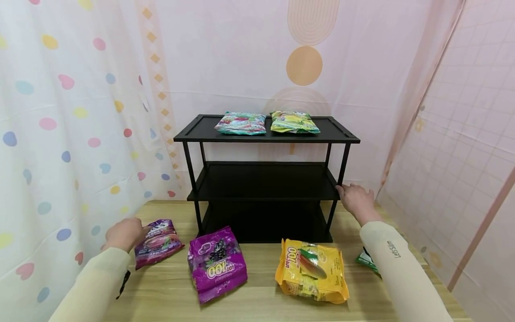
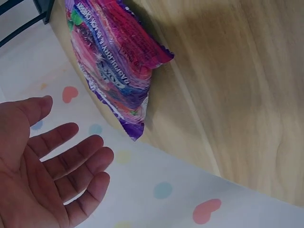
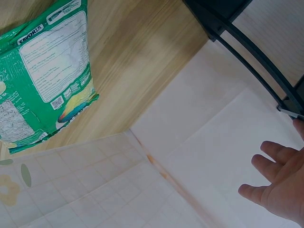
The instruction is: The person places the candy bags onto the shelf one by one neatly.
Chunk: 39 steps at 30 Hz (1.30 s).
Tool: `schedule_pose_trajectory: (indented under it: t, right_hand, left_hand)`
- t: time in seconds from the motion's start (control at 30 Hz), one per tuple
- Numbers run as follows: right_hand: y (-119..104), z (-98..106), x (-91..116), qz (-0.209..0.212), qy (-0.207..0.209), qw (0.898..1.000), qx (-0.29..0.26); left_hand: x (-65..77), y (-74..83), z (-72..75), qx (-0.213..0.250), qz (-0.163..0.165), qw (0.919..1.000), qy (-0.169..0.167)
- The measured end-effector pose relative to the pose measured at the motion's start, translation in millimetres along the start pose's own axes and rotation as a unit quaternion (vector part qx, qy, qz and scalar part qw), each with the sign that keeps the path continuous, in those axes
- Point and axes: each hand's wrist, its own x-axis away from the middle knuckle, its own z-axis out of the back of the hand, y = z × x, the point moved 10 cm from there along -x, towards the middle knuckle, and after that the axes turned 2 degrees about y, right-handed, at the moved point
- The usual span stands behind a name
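My right hand (image 1: 357, 200) is at the right end of the middle tier of a black three-tier shelf (image 1: 265, 181), fingertips right at its edge, the other fingers spread in the right wrist view. My left hand (image 1: 125, 235) hovers by a purple-red berry candy bag (image 1: 158, 241) at the table's left; the left wrist view shows its fingers loosely bent with nothing in them. A purple grape candy bag (image 1: 218, 264) and a yellow mango candy bag (image 1: 313, 271) lie before the shelf. Under my right forearm is a green bag (image 3: 52, 76), mostly hidden in the head view.
On the top tier lie a teal-and-red candy bag (image 1: 242, 123) and a yellow-green lemon candy bag (image 1: 294, 122). The wooden table (image 1: 261, 299) ends at a dotted curtain (image 1: 80, 134) on the left and a grid-patterned curtain (image 1: 474, 147) on the right.
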Motion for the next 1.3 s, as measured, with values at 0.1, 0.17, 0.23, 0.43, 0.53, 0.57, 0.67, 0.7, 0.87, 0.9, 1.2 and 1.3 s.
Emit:
schedule_pose_trajectory:
  t: [0.1, 0.17, 0.23, 0.43, 0.53, 0.57, 0.67, 0.7, 0.87, 0.9, 1.2, 1.3]
  right_hand:
    - [0, 0, 0, -0.001, 0.002, 1.0, -0.001]
    - [0, 0, 0, -0.003, 0.003, 1.0, 0.0]
    - [0, -1, 0, -0.004, 0.004, 1.0, 0.001]
    - [-1, 0, 0, 0.0, 0.01, 1.0, 0.001]
    - [-2, 1, 1, 0.002, 0.013, 1.0, 0.0]
    - [-2, 1, 1, 0.001, 0.013, 1.0, -0.001]
    - [-2, 2, 1, 0.0, 0.015, 1.0, -0.001]
    - [-2, 3, 2, -0.001, 0.016, 1.0, -0.001]
    - [-2, 3, 3, -0.002, 0.018, 1.0, 0.0]
    - [-2, 3, 2, -0.001, 0.017, 1.0, 0.0]
    - [-1, 1, 1, 0.0, 0.014, 1.0, -0.003]
    - [-1, 1, 1, 0.0, 0.013, 1.0, -0.002]
  left_hand:
    - [-0.9, -5.1, -5.1, 0.006, 0.012, 0.9999, -0.007]
    - [-1.6, -8.8, -8.2, 0.009, 0.023, 0.9996, -0.012]
    - [-1.3, -11.6, -11.0, 0.01, 0.033, 0.9993, -0.015]
    - [2.1, -17.4, -18.0, 0.01, 0.052, 0.9984, -0.022]
    - [2.8, -19.7, -20.5, 0.015, 0.056, 0.9981, -0.023]
    - [3.0, -20.4, -21.7, 0.017, 0.057, 0.9979, -0.024]
    - [3.3, -22.9, -26.2, 0.021, 0.065, 0.9973, -0.028]
    - [3.5, -23.6, -28.0, 0.022, 0.067, 0.997, -0.03]
    - [4.7, -24.3, -35.3, 0.011, 0.07, 0.9969, -0.035]
    - [5.0, -24.3, -36.6, 0.007, 0.07, 0.9969, -0.036]
    - [10.1, -20.7, -43.9, -0.012, 0.051, 0.9978, -0.04]
    - [10.8, -23.1, -46.1, -0.012, 0.062, 0.9972, -0.038]
